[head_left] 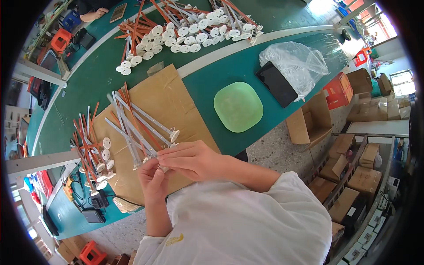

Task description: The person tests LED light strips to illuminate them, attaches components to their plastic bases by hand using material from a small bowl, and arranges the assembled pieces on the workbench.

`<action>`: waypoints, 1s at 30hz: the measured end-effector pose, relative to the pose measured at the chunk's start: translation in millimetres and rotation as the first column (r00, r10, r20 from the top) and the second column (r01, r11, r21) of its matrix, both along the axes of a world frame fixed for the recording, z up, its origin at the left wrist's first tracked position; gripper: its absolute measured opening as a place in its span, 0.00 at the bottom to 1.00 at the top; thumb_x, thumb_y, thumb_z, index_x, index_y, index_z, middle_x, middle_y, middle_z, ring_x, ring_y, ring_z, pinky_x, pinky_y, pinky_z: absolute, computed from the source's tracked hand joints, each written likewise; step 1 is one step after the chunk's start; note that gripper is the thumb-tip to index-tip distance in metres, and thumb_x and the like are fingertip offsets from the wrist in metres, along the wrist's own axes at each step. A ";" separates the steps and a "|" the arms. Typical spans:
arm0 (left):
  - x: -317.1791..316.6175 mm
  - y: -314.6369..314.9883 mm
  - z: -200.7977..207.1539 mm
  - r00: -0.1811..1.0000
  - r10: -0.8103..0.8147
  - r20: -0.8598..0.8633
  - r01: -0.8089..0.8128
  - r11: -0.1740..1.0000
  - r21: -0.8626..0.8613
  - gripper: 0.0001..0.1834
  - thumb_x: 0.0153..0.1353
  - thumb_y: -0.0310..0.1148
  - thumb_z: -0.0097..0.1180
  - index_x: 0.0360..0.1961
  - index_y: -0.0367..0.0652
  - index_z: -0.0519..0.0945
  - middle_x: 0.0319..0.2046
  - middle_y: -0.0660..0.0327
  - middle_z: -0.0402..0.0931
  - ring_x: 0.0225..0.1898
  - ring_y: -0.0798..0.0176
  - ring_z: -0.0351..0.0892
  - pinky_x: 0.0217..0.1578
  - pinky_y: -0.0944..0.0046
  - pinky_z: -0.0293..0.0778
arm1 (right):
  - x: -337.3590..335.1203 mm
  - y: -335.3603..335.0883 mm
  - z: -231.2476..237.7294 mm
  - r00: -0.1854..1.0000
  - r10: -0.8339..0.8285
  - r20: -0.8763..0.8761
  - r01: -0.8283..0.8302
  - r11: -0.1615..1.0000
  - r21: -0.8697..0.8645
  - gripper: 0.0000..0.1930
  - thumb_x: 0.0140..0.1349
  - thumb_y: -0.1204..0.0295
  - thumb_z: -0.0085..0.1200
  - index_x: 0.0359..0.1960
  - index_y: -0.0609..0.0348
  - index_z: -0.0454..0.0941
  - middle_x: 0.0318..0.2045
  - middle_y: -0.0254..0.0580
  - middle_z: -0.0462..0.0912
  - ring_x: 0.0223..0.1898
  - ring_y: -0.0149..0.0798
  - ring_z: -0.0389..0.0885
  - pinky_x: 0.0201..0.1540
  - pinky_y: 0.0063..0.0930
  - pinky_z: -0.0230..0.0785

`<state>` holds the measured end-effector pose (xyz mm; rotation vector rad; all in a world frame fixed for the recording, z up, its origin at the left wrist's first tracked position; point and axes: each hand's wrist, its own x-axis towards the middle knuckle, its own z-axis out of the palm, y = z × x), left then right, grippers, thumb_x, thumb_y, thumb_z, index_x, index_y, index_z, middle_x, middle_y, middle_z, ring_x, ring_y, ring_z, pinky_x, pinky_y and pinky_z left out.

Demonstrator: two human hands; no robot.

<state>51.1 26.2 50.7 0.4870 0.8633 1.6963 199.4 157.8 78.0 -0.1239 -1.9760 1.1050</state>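
Observation:
My left hand (153, 180) and my right hand (191, 160) meet over the near part of a flattened cardboard sheet (176, 106). Both are closed, with fingertips pinching the near end of a light-grey dotted strip (133, 124). A small whitish part at that end is mostly covered by my fingers. Just beyond the hands, more grey and orange strips lie loosely on the cardboard, one ending in a white fitting with a wire clip (175, 134). To the left lies another bunch of strips (90, 152) with round white caps (106, 154).
A large pile of strips with white caps (190, 33) covers the far table. On the right are a green lidded tub (238, 107), a black phone (277, 84) and a clear plastic bag (298, 62). A black adapter (100, 199) sits at left. Across the table another person's hand (94, 14) rests near a phone (118, 13).

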 end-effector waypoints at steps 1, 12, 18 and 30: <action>-1.0 -0.5 -1.3 0.998 0.019 -0.063 -0.021 1.000 -0.024 0.18 0.64 0.31 0.60 0.50 0.31 0.76 0.45 0.50 0.81 0.44 0.57 0.84 0.42 0.58 0.83 | 1.4 0.6 2.9 1.000 0.004 0.002 -0.004 1.000 -0.001 0.14 0.54 0.82 0.63 0.44 0.63 0.81 0.43 0.48 0.85 0.48 0.49 0.84 0.50 0.38 0.80; -9.8 -1.7 1.8 0.982 0.045 -0.185 -0.069 0.990 -0.123 0.16 0.60 0.27 0.60 0.48 0.30 0.77 0.44 0.47 0.82 0.41 0.54 0.86 0.41 0.60 0.82 | 108.5 82.9 -19.4 0.449 -0.535 0.716 0.532 0.804 0.266 0.06 0.49 0.80 0.60 0.30 0.57 0.79 0.26 0.45 0.82 0.30 0.48 0.81 0.33 0.39 0.73; -7.5 11.8 10.5 0.985 0.038 -0.170 -0.055 0.994 -0.098 0.17 0.60 0.27 0.60 0.49 0.30 0.77 0.42 0.46 0.83 0.38 0.54 0.86 0.38 0.63 0.81 | 102.2 83.0 -21.7 0.394 -0.470 0.790 0.445 0.849 0.283 0.06 0.51 0.77 0.56 0.32 0.57 0.80 0.26 0.50 0.81 0.32 0.55 0.81 0.35 0.47 0.73; -9.8 12.5 7.4 0.989 0.050 -0.141 -0.066 0.992 -0.111 0.19 0.61 0.32 0.64 0.49 0.31 0.77 0.43 0.47 0.83 0.37 0.57 0.86 0.37 0.65 0.81 | 106.9 90.7 -28.2 0.455 -0.354 0.817 0.381 0.907 0.180 0.07 0.55 0.78 0.54 0.34 0.60 0.83 0.30 0.53 0.82 0.35 0.55 0.81 0.40 0.45 0.74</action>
